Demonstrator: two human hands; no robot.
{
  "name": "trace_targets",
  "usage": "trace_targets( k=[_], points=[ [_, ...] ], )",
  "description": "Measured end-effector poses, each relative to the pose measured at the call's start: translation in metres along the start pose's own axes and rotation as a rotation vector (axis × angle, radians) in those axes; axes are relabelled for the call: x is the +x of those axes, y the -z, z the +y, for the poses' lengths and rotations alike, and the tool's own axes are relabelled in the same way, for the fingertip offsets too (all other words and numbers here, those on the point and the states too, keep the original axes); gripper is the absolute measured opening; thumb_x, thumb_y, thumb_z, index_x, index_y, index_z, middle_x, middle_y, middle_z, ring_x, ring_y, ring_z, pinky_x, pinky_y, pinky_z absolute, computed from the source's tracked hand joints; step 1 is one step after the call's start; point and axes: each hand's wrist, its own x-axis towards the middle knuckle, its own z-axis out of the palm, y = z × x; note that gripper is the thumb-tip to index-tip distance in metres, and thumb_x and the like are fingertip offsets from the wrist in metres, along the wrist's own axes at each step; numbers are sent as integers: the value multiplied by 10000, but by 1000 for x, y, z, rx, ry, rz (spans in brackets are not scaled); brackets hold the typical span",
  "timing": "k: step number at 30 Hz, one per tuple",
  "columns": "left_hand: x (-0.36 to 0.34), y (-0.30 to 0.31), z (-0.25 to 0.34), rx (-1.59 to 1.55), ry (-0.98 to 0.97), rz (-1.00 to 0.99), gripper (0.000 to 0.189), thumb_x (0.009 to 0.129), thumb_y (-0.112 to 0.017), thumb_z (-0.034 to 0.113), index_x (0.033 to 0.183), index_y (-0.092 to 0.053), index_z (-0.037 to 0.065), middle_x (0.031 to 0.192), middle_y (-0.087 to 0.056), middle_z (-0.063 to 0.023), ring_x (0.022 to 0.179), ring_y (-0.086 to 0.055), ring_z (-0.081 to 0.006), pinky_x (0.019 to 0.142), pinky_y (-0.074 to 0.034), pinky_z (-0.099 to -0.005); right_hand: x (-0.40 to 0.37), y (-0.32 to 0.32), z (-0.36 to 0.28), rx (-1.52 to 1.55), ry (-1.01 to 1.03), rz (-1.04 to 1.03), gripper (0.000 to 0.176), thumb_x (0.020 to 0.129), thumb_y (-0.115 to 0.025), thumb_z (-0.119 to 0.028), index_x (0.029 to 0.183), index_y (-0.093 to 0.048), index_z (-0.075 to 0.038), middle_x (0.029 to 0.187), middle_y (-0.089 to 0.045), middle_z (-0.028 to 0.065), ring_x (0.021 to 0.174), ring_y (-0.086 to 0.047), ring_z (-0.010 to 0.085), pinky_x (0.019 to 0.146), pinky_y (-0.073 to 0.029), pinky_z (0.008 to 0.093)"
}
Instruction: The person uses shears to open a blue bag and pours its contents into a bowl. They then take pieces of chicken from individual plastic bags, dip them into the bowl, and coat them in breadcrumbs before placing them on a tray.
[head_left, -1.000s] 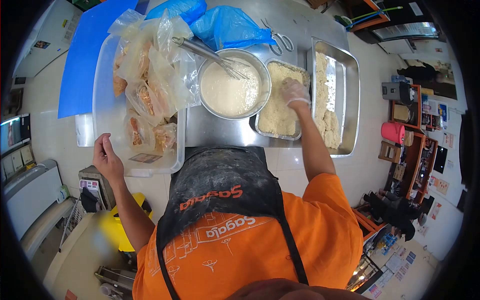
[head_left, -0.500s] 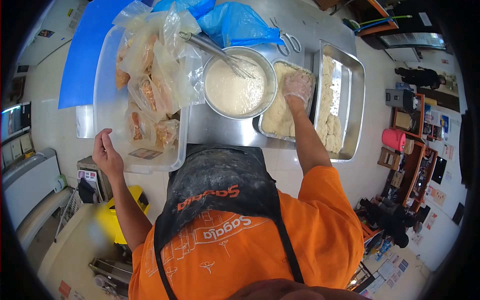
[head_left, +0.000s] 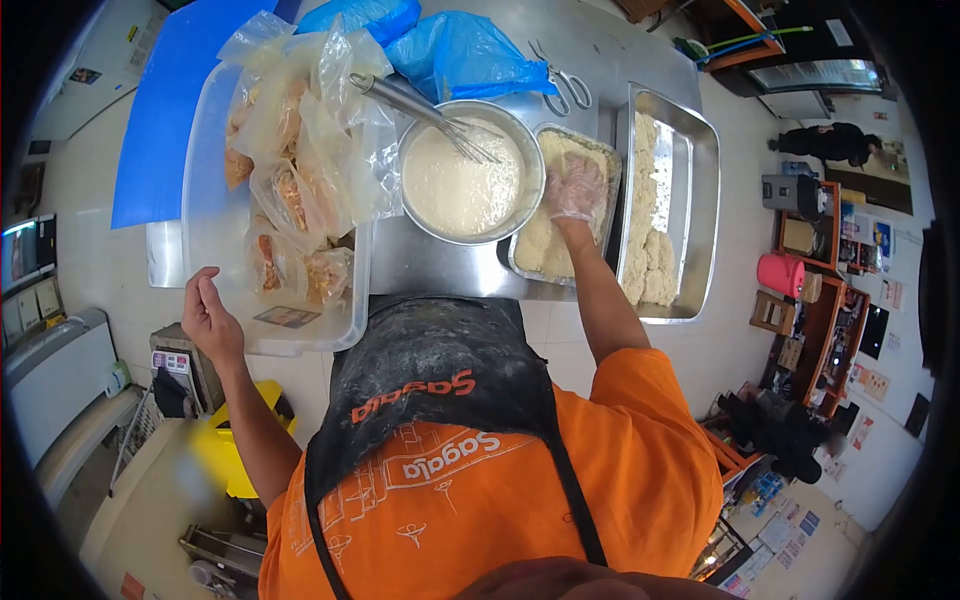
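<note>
My right hand (head_left: 577, 188), in a clear plastic glove, presses with spread fingers on the crumbs in a small metal tray (head_left: 540, 245). Bare and raised, my left hand (head_left: 213, 318) is beside the left edge of the clear plastic tub (head_left: 330, 338), its fingers loosely curled together with nothing in them. Bagged pieces of food (head_left: 290, 195) lie in the tub. Between tub and tray stands a metal bowl (head_left: 541, 190) of pale batter (head_left: 460, 185), with a whisk (head_left: 410, 100) leaning in it. Right of the tray, a larger metal pan (head_left: 706, 210) holds crumb-coated pieces (head_left: 650, 265).
Blue plastic bags (head_left: 465, 60) and scissors (head_left: 570, 90) lie at the back of the metal table (head_left: 620, 45). A blue board (head_left: 165, 120) is behind the tub. Two people in dark clothes, one standing (head_left: 828, 144) and one lower down (head_left: 775, 430), are at the right.
My right hand has shifted slightly left and down within the crumb tray, its fingers more spread. The whole view has moved slightly; my left hand keeps its pose.
</note>
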Motion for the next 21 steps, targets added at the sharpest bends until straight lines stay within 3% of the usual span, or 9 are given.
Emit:
trace_targets(
  k=[1,7,8,11,12,14,15,16,21],
  points=[
    [1,0,-1,-8,7,-7,247,1022,-463,143,1003,-641,-28,893,-620,-11,764,-477,-65,683,-386,-212,-1,0,3,7,31,91,404,907,-554,-381,1195,-589,-100,1255,-533,186,1154,-508,370,1001,-369,499],
    [-1,2,1,-32,26,-23,249,1022,-463,141,1000,-640,-34,894,-622,-13,764,-478,-67,684,-386,-213,-1,22,63,50,407,-66,234,900,-573,-271,977,-671,-72,916,-653,175,873,-622,345,809,-496,436],
    [-1,3,1,-33,53,-33,251,1022,-463,140,1001,-639,-36,895,-623,-15,767,-480,-69,685,-386,-214,-11,64,36,217,150,-189,232,901,-574,-273,987,-665,-77,871,-657,172,838,-632,344,773,-509,445],
    [-1,1,-6,-72,-55,-6,254,1021,-462,140,1001,-639,-42,892,-621,-17,770,-481,-72,685,-385,-213,-39,85,37,167,299,-301,229,897,-575,-263,968,-662,-63,889,-662,175,846,-644,333,770,-517,440],
    [-1,0,-5,-81,-79,10,255,1023,-462,148,998,-643,-29,827,-536,19,718,-413,-52,636,-324,-212,-45,88,29,-127,315,-538,296,860,-601,-239,1096,-621,-61,1047,-639,182,955,-633,330,823,-509,440],
    [-1,-3,-3,-103,-129,42,256,1027,-462,164,991,-652,-4,697,-367,92,613,-277,-13,540,-203,-210,-72,66,38,-221,429,-377,408,830,-620,-226,1197,-558,-59,1163,-582,183,1028,-602,333,863,-493,438],
    [-1,-2,-5,-105,-134,37,256,1026,-462,162,990,-652,-6,696,-367,92,611,-277,-12,539,-202,-211,-83,57,42,-271,481,-298,474,815,-630,-220,1247,-526,-58,1222,-554,183,1064,-587,334,883,-485,438],
    [-1,0,-7,-110,-142,27,256,1025,-462,159,989,-652,-9,695,-368,92,610,-276,-12,538,-201,-211,-85,53,39,-295,386,-405,604,777,-655,-218,1328,-450,-81,1274,-493,170,1114,-546,342,915,-465,440],
    [-4,10,-13,-127,9,-81,244,1007,-463,117,978,-646,-41,885,-627,-37,774,-509,-91,711,-406,-221,-96,20,54,-185,293,-158,548,765,-643,-200,1282,-494,-95,1170,-536,157,1038,-574,333,865,-482,440]
  ],
)
